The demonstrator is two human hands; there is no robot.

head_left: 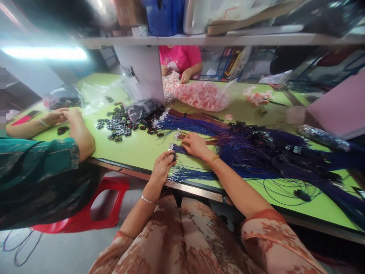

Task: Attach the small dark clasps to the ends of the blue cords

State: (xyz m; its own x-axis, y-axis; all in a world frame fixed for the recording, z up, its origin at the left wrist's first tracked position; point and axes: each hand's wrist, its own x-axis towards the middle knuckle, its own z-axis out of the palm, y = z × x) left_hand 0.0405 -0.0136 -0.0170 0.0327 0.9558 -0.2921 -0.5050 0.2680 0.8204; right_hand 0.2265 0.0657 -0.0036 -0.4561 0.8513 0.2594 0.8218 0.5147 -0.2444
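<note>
An assembly workshop, by the look of it: a long green worktable [137,156] spans the frame, with bundled blue wires [236,152] right of centre, heaped small black parts [118,123] left of centre and bagged pink pieces [202,95] at upper centre. 2 other people [48,156] share it, at far left and upper centre. A loaded shelf [199,40] crosses the top.

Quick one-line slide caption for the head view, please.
Left hand holding a small black piece, right hand at the blue wires, over a green table.
</note>
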